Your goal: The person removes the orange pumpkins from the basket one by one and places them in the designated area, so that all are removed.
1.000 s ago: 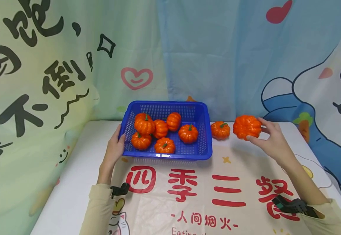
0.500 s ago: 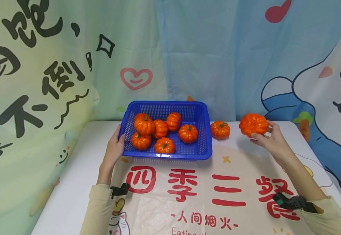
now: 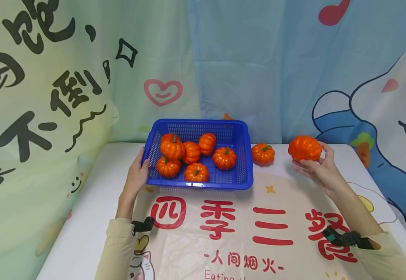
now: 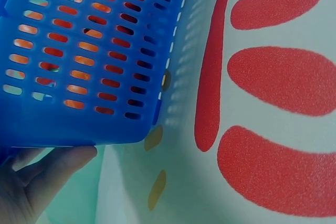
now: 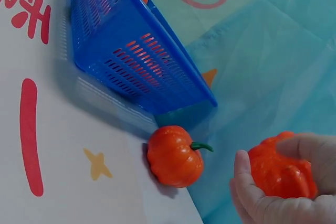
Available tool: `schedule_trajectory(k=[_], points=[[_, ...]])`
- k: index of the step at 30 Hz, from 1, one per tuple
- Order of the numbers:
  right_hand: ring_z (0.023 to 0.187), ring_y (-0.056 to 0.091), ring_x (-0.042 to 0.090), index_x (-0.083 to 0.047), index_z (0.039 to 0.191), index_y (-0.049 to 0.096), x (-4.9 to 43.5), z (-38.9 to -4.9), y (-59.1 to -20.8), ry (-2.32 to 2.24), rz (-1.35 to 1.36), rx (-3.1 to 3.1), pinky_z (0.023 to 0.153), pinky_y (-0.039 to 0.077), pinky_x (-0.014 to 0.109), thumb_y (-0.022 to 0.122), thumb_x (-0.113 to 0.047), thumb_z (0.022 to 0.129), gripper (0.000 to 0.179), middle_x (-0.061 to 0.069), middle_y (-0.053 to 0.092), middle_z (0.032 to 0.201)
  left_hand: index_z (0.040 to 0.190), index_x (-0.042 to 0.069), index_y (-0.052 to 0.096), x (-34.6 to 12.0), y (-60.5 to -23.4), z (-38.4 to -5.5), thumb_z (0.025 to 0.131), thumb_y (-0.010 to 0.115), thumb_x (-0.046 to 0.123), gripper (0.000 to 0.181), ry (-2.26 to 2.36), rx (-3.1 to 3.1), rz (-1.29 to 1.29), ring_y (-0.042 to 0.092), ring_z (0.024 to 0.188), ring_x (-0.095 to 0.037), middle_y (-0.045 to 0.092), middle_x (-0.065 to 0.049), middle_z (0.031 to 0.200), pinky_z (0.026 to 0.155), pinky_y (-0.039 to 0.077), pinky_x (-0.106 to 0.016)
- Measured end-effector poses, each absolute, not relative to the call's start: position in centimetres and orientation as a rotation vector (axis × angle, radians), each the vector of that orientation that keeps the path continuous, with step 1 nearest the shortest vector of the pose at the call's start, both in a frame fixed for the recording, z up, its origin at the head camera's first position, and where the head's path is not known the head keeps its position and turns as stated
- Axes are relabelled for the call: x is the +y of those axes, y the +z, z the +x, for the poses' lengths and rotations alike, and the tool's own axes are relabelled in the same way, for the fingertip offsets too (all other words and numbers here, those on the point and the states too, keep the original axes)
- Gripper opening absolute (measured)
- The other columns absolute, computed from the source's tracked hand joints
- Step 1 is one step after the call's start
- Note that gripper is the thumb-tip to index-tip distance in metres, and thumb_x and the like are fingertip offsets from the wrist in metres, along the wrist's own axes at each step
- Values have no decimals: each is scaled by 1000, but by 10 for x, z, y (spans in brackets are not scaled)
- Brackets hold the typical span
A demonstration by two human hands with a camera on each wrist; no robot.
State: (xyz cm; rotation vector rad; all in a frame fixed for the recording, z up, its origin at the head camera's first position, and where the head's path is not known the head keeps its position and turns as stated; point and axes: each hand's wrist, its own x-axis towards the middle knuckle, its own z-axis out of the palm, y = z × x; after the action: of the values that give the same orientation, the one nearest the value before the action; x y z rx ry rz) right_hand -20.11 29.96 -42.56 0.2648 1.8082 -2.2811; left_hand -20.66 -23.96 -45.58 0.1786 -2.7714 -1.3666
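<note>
A blue plastic basket point(image 3: 197, 186) holds several small orange toy pumpkins, one of them point(image 3: 224, 158) near its right end. My left hand point(image 3: 138, 175) rests against the basket's left end, thumb and fingers at the outer wall; in the left wrist view the thumb point(image 4: 65, 161) touches the slotted wall's edge. My right hand point(image 3: 323, 169) holds up an orange toy pumpkin point(image 3: 305, 147) above the table's right side, its ribbed surface turned toward the head camera. Another pumpkin with a green stem point(image 3: 263, 154) sits on the table just right of the basket.
A white table point(image 3: 84, 202) carries a beige mat point(image 3: 237, 217) with red characters. Printed curtains point(image 3: 237, 70) hang behind and at the sides. A thin cable point(image 3: 367, 188) lies at the table's right.
My right hand has moved right, away from the basket, and turned the held pumpkin. The left hand, the basket and the pumpkin on the table have stayed in place.
</note>
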Motion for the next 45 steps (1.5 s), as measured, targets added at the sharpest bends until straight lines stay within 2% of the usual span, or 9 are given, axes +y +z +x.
schedule_trajectory(k=[4,8,15,24,28,30,32,35,45], points=[[109,53,7,-44,136,3,298,-202,-425,-2295,347,1749,80,60,27,60,-29,94,72,-14,19,142,157,13,14,-239,-455,-207,104,35,24,58,-1363,-2774,177,25,148,-36,23,-15,161,122,20,-51],[116,39,14,-41,136,4,295,-202,-424,-2290,382,1754,79,59,25,58,-45,92,70,-13,14,149,157,14,13,-239,-454,-207,104,34,24,58,-1365,-2779,184,25,148,-35,22,-14,162,122,20,-50],[111,39,10,-34,133,10,292,-204,-424,-2285,320,1879,78,58,18,59,-40,93,64,-13,25,131,157,12,13,-237,-453,-207,104,34,25,58,-1371,-2772,165,25,148,-37,22,-15,162,121,21,-53],[109,39,6,-31,131,9,297,-206,-437,-2163,184,2064,79,54,11,51,-44,95,57,-15,27,122,157,14,13,-237,-454,-207,104,34,25,59,-1374,-2770,163,25,148,-36,21,-13,162,121,20,-52],[118,39,15,-25,135,8,298,-206,-440,-1968,209,2286,83,53,11,50,-48,96,61,1,28,137,157,15,12,-237,-454,-207,104,34,26,59,-1376,-2774,165,24,148,-35,21,-13,162,121,20,-52],[128,36,27,-17,140,7,298,-207,-442,-1784,254,2456,95,53,24,51,-49,96,70,15,21,148,157,16,12,-237,-454,-207,104,34,26,58,-1377,-2775,166,24,148,-35,21,-12,162,121,20,-52],[135,28,40,-10,146,4,298,-207,-443,-1609,291,2585,106,47,41,52,-49,95,81,26,11,154,157,17,11,-237,-454,-207,104,34,26,59,-1382,-2776,166,24,149,-35,20,-12,162,121,20,-52],[138,19,51,-2,152,1,300,-209,-446,-1461,290,2674,107,35,66,56,-46,94,91,32,5,156,157,19,11,-237,-454,-207,104,34,27,59,-1385,-2778,172,23,149,-35,20,-11,163,121,19,-53],[127,27,54,8,151,13,305,-228,-467,-1104,206,2885,100,39,70,64,-52,88,101,40,16,143,157,16,11,-239,-455,-207,104,33,26,58,-1389,-2780,184,21,150,-34,19,-11,163,122,17,-52]])
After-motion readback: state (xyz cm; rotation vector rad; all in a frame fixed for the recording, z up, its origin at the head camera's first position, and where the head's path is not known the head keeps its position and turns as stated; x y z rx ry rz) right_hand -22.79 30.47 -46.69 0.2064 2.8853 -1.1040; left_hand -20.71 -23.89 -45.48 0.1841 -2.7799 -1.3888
